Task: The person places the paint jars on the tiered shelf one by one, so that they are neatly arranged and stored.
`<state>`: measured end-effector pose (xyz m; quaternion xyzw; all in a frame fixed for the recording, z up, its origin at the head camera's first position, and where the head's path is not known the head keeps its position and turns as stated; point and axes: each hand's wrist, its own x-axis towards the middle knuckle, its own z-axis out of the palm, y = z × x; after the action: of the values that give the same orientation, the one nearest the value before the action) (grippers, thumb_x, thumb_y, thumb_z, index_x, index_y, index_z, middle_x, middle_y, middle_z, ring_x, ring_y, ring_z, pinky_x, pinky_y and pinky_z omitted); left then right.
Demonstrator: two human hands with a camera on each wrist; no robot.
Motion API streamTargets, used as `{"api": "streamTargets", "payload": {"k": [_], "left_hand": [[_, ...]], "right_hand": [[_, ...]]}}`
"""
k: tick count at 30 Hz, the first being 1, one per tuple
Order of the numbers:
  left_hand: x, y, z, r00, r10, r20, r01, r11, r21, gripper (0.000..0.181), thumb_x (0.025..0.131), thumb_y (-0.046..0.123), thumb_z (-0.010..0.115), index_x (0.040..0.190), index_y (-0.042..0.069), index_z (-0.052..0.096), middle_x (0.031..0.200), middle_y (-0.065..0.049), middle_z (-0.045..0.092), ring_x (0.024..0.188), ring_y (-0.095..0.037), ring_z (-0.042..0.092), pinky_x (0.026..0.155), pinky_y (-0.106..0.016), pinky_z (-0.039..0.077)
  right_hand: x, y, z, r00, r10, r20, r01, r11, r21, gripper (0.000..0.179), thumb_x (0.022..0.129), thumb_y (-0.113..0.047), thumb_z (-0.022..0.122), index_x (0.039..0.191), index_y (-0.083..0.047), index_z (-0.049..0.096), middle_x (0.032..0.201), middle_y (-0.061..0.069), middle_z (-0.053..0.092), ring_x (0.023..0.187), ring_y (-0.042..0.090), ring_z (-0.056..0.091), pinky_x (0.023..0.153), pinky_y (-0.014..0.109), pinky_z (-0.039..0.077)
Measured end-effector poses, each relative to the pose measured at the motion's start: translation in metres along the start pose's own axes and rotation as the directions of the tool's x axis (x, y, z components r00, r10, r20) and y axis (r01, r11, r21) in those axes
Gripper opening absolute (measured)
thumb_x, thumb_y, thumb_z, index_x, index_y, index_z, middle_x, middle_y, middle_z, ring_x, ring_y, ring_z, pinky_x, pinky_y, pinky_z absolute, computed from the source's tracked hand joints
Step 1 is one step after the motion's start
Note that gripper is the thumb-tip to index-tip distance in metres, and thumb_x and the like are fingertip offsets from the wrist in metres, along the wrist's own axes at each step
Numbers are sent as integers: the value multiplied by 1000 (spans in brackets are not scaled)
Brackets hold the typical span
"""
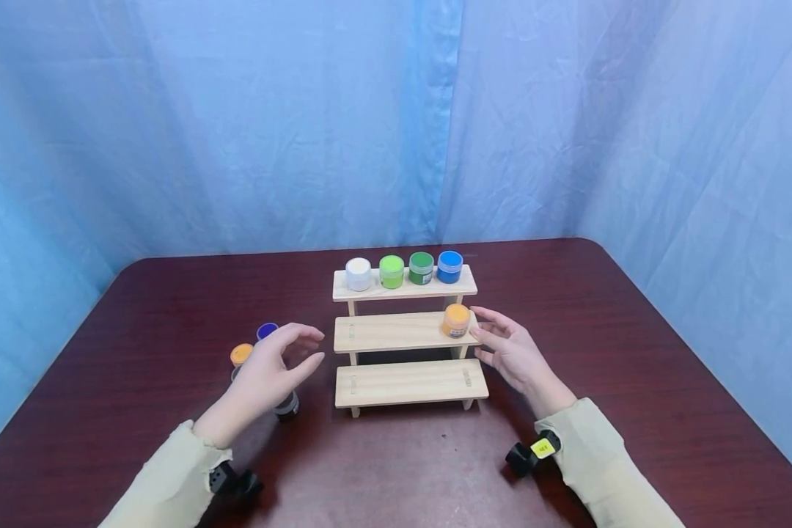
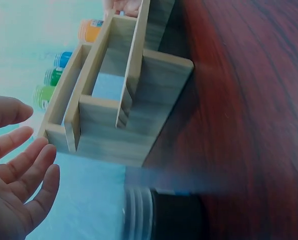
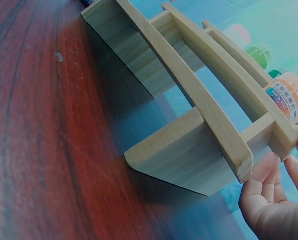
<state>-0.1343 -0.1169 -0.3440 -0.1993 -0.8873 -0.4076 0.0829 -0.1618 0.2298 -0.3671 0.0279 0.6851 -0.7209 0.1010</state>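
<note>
A light wooden three-step rack (image 1: 402, 384) stands on the table. At the right end of its middle shelf sits an orange-yellow paint jar (image 1: 456, 321), upright with its printed label towards the right wrist view. My right hand (image 1: 516, 357) is at that end, thumb and fingers spread beside the jar and the shelf corner; whether they touch either is hard to tell. My left hand (image 1: 264, 378) hovers left of the rack, fingers loosely bent and holding nothing. Below and behind it stand a black jar (image 1: 287, 405), an orange jar (image 1: 240, 354) and a dark blue jar (image 1: 267, 331), partly hidden.
On the top shelf, white (image 1: 358, 274), light green (image 1: 391, 272), dark green (image 1: 421, 268) and blue (image 1: 449, 267) jars stand in a row. Blue curtains (image 1: 290, 125) hang behind and beside the dark red wooden table (image 1: 396, 469).
</note>
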Motion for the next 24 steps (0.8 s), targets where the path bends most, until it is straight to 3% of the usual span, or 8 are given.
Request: {"api": "streamTargets", "payload": {"k": [11, 24], "left_hand": [[-21, -16, -12, 999, -54, 7, 53, 996, 70, 26, 83, 9, 68, 108, 4, 61, 105, -10, 64, 94, -22, 62, 84, -42, 54], [-32, -26, -12, 993, -114, 27, 109, 986, 127, 28, 82, 11, 69, 108, 6, 61, 104, -8, 65, 91, -22, 65, 80, -41, 55]], "right_hand": [[-1, -1, 0, 1000, 2, -3, -2, 1000, 0, 55, 94, -9, 51, 143, -2, 28, 101, -7, 48, 91, 6, 52, 75, 19, 48], [-1, -1, 1, 1000, 5, -8, -5, 1000, -9, 54, 95, -9, 50, 143, -3, 28, 98, -7, 48, 89, 4, 53, 76, 20, 48]]}}
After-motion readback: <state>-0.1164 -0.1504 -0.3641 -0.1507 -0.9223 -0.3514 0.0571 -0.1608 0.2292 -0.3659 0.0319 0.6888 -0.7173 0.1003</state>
